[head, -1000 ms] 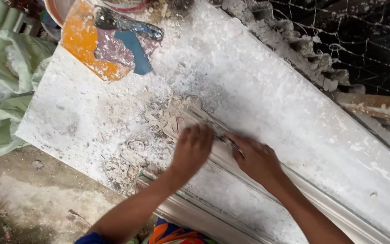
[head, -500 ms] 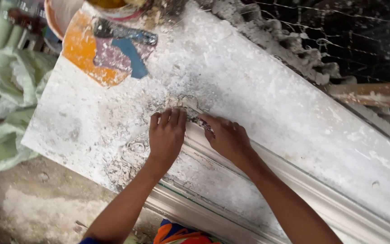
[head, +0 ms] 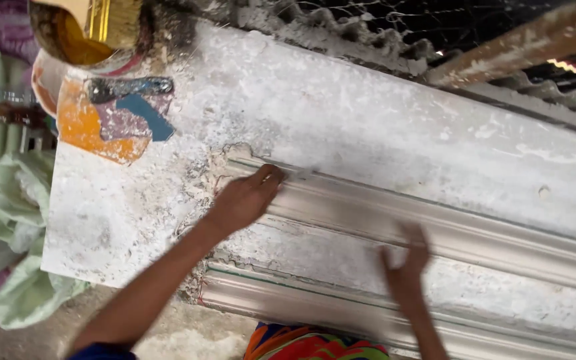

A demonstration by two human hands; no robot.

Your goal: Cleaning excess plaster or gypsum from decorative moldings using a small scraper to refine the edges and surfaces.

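Observation:
A long white plaster moulding [head: 435,230] with ridges and grooves lies across a plaster-caked work board [head: 121,220]. My left hand [head: 248,197] rests on the moulding's upper ridge near its left end, fingers closed around a small thin tool whose tip shows just right of the fingertips. My right hand [head: 407,267], blurred by motion, lies flat on the moulding further right, fingers spread, holding nothing. A second moulding strip [head: 315,307] runs along the board's near edge.
A pot of yellow liquid with a wide brush [head: 91,30] stands at the board's top left. Orange, blue and purple paint patches [head: 111,120] mark that corner. Green sacks [head: 1,187] lie left. Wire mesh [head: 435,20] and a wooden bar [head: 521,43] run behind.
My right hand has slid away from the left hand, rightward along the moulding. The left hand stays near the moulding's left end. The view has shifted closer and leftward.

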